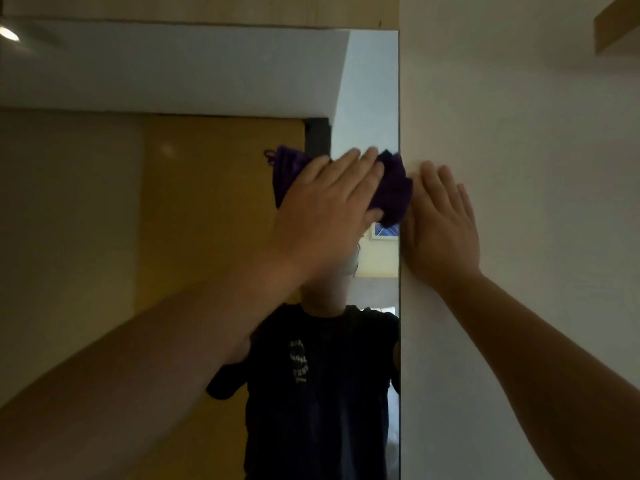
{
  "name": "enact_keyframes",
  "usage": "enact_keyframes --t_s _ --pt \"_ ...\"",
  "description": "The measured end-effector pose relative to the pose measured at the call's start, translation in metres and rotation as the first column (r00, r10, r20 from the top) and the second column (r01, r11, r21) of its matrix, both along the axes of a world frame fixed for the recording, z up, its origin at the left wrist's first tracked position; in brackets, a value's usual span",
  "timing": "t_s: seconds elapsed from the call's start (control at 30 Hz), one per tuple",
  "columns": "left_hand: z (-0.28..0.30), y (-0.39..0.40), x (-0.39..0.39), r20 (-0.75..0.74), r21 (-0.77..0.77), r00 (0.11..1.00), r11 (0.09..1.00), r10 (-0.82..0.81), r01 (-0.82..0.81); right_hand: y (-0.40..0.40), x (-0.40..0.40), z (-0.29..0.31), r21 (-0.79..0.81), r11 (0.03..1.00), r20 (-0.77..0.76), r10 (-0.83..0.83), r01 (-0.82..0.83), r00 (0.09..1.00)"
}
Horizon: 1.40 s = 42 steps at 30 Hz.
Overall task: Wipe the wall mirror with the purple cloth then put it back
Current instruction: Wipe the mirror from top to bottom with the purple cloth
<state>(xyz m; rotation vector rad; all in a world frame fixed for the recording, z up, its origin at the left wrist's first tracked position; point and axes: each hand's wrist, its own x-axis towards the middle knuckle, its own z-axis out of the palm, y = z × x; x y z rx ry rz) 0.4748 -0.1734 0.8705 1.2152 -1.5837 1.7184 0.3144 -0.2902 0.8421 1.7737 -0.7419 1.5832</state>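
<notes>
Cloth [391,188] under the left hand [329,209]: deep purple, plain, with darker folds. Wall [536,133] under the right hand [441,226]: off-white, unpatterned. Mirror [207,202] left of the hands reflects a yellow-ochre panel and a dull beige surface, with a white beam above. Below the left hand, the reflected shirt [325,393] is black with a small pale printed emblem on the chest; its lettering is unreadable. Small reflected picture [384,232] beneath the cloth: blue and white, pale frame.
</notes>
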Motion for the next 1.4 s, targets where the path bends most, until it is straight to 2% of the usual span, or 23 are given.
enact_keyframes --t_s 0.2,0.33,0.5,0.7,0.83,0.9,1.0,1.07,1.27,1.4 --pt "-0.131 0.007 0.012 0.077 0.111 0.997 0.993 0.032 -0.040 -0.003 -0.008 -0.003 -0.028 0.999 -0.029 -0.018 0.017 0.999" --pt "-0.182 0.010 0.019 0.104 0.127 0.993 0.990 0.052 -0.065 -0.002 -0.007 -0.003 -0.011 1.000 -0.034 -0.019 0.018 0.999" --pt "-0.183 0.013 0.019 0.093 0.086 0.996 0.996 -0.014 0.006 0.007 -0.009 -0.001 0.077 0.997 -0.038 0.020 -0.017 0.999" --pt "-0.177 0.031 0.037 0.133 0.076 0.971 0.979 -0.198 0.189 0.072 -0.001 -0.018 0.203 0.953 0.114 0.204 -0.224 0.972" --pt "-0.187 0.072 0.079 0.062 0.080 0.969 0.969 -0.239 0.234 0.138 0.036 -0.057 0.126 0.935 0.100 0.319 -0.330 0.943" --pt "-0.200 0.101 0.110 0.001 0.062 0.964 0.962 -0.266 0.266 0.149 0.060 -0.084 0.171 0.940 0.049 0.290 -0.294 0.956" --pt "-0.222 0.142 0.162 -0.060 0.086 0.963 0.960 -0.261 0.266 0.152 0.102 -0.131 0.226 0.959 -0.128 0.205 -0.173 0.970" --pt "-0.233 0.166 0.198 -0.123 0.109 0.957 0.955 -0.262 0.276 0.164 0.136 -0.159 0.254 0.953 -0.197 0.216 -0.163 0.956" --pt "-0.232 0.200 0.287 -0.221 0.068 0.959 0.978 -0.176 0.195 0.185 0.219 -0.202 0.163 0.981 -0.198 0.141 -0.109 0.970" --pt "-0.203 0.202 0.325 -0.191 -0.005 0.973 0.991 -0.132 0.133 0.174 0.246 -0.214 0.127 0.992 -0.218 0.046 -0.018 0.975"
